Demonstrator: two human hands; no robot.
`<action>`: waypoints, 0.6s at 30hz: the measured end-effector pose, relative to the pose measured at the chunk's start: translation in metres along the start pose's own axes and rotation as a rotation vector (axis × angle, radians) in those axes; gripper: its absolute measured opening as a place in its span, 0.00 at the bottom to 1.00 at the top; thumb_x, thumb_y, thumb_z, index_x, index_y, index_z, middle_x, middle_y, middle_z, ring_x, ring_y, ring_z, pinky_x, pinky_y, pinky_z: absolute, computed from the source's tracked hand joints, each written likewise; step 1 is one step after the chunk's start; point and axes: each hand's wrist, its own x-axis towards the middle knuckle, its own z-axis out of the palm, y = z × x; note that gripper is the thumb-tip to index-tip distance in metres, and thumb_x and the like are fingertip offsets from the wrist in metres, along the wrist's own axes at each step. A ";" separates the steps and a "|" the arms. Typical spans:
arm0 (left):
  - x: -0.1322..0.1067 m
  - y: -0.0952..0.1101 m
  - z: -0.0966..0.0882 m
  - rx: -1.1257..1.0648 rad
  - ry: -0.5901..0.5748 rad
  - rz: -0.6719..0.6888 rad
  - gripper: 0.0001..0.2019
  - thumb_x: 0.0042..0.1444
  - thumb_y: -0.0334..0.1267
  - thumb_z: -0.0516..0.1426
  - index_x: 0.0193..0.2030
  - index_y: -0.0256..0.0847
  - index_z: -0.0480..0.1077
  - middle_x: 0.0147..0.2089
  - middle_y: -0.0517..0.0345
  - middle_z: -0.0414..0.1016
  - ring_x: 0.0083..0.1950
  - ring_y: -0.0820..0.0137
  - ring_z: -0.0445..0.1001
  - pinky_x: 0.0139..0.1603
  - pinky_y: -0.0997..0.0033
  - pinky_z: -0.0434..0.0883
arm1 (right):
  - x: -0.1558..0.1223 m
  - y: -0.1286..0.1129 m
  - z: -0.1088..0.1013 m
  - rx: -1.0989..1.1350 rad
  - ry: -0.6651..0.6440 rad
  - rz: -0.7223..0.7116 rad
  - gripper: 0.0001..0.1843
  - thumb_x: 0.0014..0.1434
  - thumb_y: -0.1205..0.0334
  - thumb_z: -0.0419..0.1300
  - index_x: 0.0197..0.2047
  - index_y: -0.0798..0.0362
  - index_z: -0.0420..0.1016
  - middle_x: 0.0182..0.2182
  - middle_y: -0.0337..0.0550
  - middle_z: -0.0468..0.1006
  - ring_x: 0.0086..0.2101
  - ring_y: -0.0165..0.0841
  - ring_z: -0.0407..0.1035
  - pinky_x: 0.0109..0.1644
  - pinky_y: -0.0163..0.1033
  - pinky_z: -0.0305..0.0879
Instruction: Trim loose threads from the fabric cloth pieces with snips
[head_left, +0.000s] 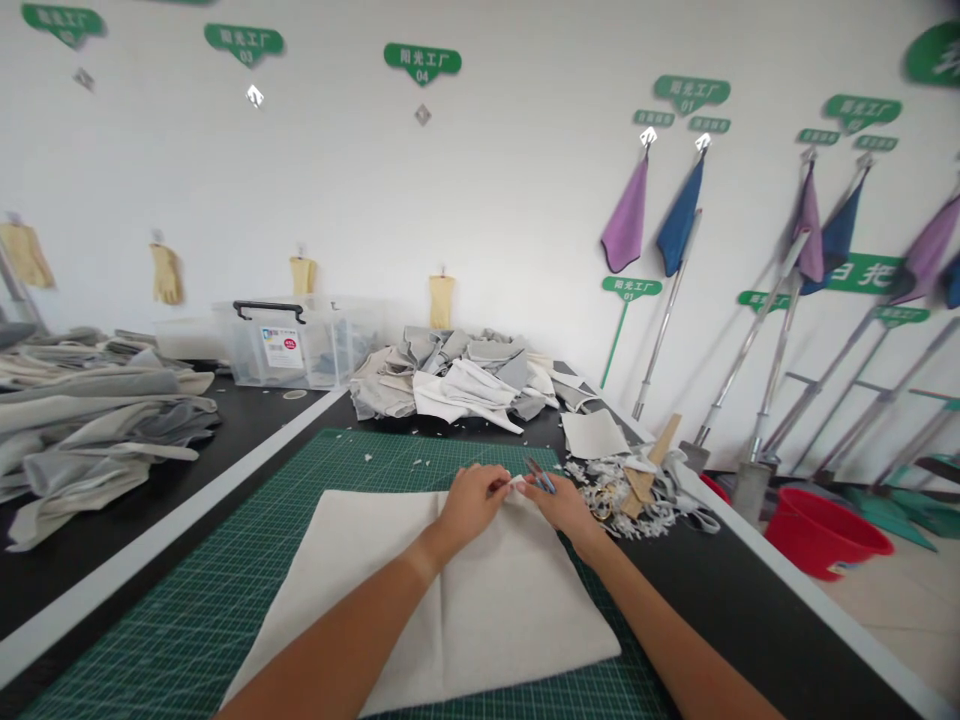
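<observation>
A cream-white fabric cover [450,590] lies flat on a green cutting mat [187,610]. My left hand [471,500] pinches the cover's far edge, its fingers closed on a small bit of the cloth. My right hand [562,505] is right beside it at the same edge, closed on small scissors [541,474] with blue handles whose tips point away from me. The two hands almost touch.
A heap of grey and white fabric pieces [450,380] lies beyond the mat, and fabric scraps [637,490] sit to the right. Stacked grey cloth [97,420] is at the left, with a clear plastic box [292,345] behind. A red basin [821,530] and mops stand on the floor at right.
</observation>
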 end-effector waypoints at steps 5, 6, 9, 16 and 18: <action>-0.003 0.010 -0.003 0.072 0.023 0.005 0.06 0.62 0.42 0.58 0.40 0.47 0.75 0.37 0.58 0.78 0.44 0.63 0.70 0.44 0.65 0.59 | -0.001 0.003 0.005 0.029 0.072 -0.107 0.24 0.54 0.40 0.64 0.36 0.56 0.79 0.29 0.40 0.75 0.29 0.32 0.64 0.35 0.36 0.59; -0.002 0.011 -0.002 0.070 0.025 0.004 0.06 0.62 0.43 0.58 0.40 0.47 0.75 0.37 0.58 0.78 0.43 0.63 0.70 0.44 0.65 0.59 | 0.000 0.005 0.005 0.029 0.093 -0.118 0.24 0.53 0.40 0.65 0.37 0.56 0.79 0.29 0.40 0.75 0.29 0.33 0.64 0.35 0.36 0.59; -0.001 0.011 -0.002 0.033 0.035 -0.008 0.11 0.64 0.46 0.55 0.39 0.46 0.76 0.37 0.57 0.78 0.42 0.63 0.70 0.44 0.66 0.60 | 0.001 0.009 0.005 0.008 0.104 -0.130 0.24 0.53 0.40 0.65 0.37 0.56 0.78 0.26 0.39 0.73 0.28 0.32 0.61 0.33 0.35 0.57; 0.002 0.007 -0.003 -0.046 0.066 -0.027 0.09 0.63 0.44 0.57 0.38 0.46 0.77 0.37 0.57 0.79 0.41 0.65 0.72 0.49 0.65 0.63 | -0.002 0.004 0.005 -0.026 0.063 -0.135 0.24 0.56 0.40 0.63 0.37 0.55 0.78 0.25 0.38 0.70 0.26 0.31 0.58 0.30 0.35 0.53; 0.002 0.006 -0.003 -0.071 0.064 -0.040 0.08 0.62 0.44 0.57 0.39 0.47 0.77 0.38 0.57 0.80 0.42 0.64 0.73 0.49 0.65 0.64 | -0.002 0.003 0.005 -0.033 0.064 -0.136 0.24 0.57 0.39 0.61 0.38 0.55 0.78 0.26 0.38 0.71 0.27 0.32 0.60 0.31 0.35 0.55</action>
